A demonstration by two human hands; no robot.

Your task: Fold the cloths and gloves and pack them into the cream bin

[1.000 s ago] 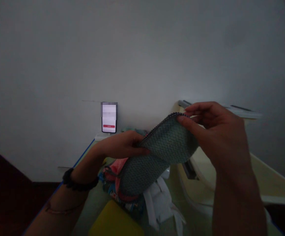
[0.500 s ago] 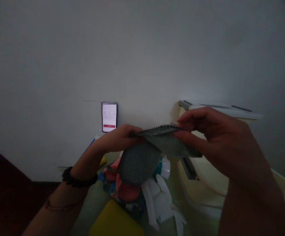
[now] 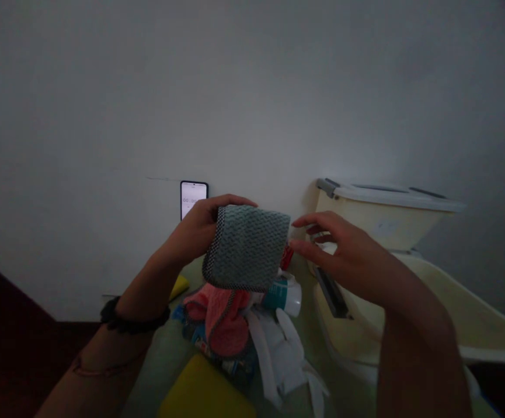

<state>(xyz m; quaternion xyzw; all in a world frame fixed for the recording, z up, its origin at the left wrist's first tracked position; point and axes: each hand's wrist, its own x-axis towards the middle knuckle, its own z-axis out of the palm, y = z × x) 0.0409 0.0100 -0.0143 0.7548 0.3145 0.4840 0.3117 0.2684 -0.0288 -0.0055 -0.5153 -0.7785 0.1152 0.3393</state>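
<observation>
Hold the folded grey-green cloth (image 3: 250,247) up above the pile, as now, with the left hand (image 3: 195,232) pinching its left side, fingers tucked behind along the far edge, thumb tip hidden from sight. See the right hand (image 3: 339,241) just beside the cloth's right edge, thumb and first finger spread apart with a gap between; cannot tell about a light touch. To fold well, go slow, match the corners, and line up the checked edges before pressing down. Then smooth out bumps with flat fingers and squeeze the fold softly, without tugging, to stop the layers from sliding open. Mind the crowded spot below: a pink cloth (image 3: 228,319) under the near edge, a blue packet (image 3: 198,335) under that, a teal and white bottle (image 3: 284,296) to the right, and a red thing (image 3: 286,257), mostly hidden, close to the right thumb. Nearer, find white straps (image 3: 281,360) and a big yellow thing (image 3: 204,392). Look far left for a phone (image 3: 190,200), partly behind the left hand. On the right, watch out for the cream tub (image 3: 474,313) and its grey clasp (image 3: 333,296), maybe easy to bump with the right wrist.
</observation>
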